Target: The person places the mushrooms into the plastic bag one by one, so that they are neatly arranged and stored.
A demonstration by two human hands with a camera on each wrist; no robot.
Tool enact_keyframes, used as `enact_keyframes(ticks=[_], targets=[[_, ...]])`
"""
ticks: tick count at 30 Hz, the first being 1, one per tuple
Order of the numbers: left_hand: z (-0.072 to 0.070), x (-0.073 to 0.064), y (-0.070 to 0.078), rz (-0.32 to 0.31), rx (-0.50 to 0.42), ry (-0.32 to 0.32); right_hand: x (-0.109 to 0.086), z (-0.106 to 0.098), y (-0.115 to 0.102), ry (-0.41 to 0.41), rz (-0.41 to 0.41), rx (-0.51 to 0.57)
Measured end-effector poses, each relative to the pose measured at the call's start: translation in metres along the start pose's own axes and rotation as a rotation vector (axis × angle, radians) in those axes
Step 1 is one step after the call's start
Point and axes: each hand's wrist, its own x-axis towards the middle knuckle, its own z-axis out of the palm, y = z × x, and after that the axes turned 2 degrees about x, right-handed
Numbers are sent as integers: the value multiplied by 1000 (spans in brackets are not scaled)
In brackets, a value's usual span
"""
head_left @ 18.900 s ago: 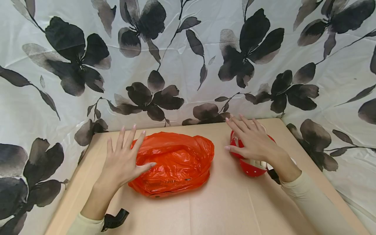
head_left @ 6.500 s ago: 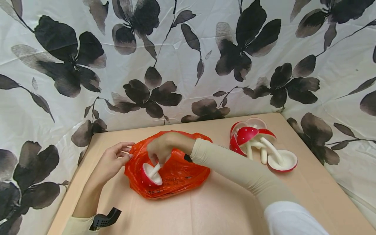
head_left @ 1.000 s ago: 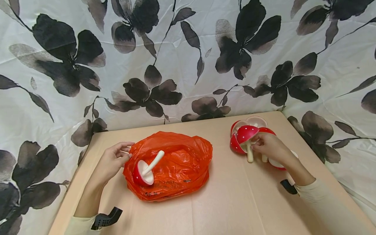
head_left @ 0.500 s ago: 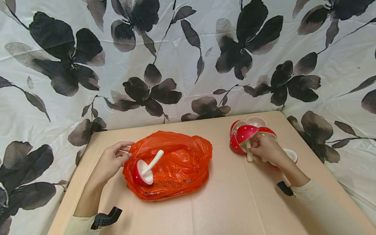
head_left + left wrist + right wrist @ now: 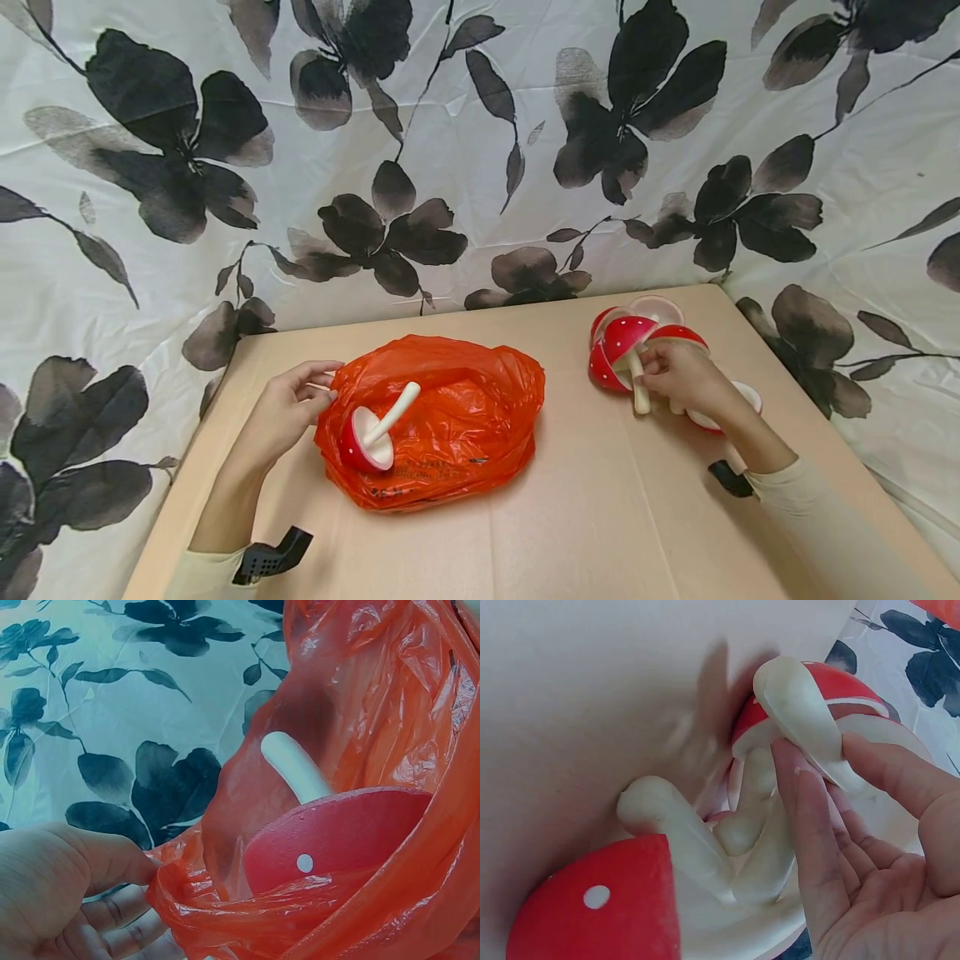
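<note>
My left hand (image 5: 288, 408) pinches the left edge of a crinkled orange-red plastic bag (image 5: 465, 433) between thumb and fingers. A toy mushroom (image 5: 367, 442), red cap with white dots and pale stem, lies tilted in the bag's mouth; in the left wrist view its cap (image 5: 337, 832) is partly behind a fold. At the right, my right hand (image 5: 686, 379) pinches the pale stem (image 5: 799, 712) of another toy mushroom (image 5: 626, 337) between thumb and fingers. Several more mushrooms crowd around it, such as a red half-cap (image 5: 600, 907) with its stem beside it; my hand partly hides them.
The bag and the mushroom pile stand on a light wooden-coloured tabletop (image 5: 570, 500). A white cloth (image 5: 510, 150) with dark flowers hangs behind and at both sides. Black wrist straps (image 5: 273, 558) sit at the sleeve cuffs.
Earlier both hands were spread open; later my right hand set a mushroom in the bag and returned to the pile. Within the last second it shifted slightly left onto another stem, tilting that mushroom slightly.
</note>
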Motion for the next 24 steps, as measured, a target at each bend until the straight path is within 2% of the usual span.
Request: enact_keyframes(ticks=[8, 17, 24], targets=[[0, 0, -1, 2, 4, 4, 0, -1, 4, -19, -14, 31], [0, 0, 0, 10, 0, 4, -1, 0, 5, -19, 1, 112], [-1, 1, 1, 5, 1, 3, 0, -1, 7, 5, 15, 107]])
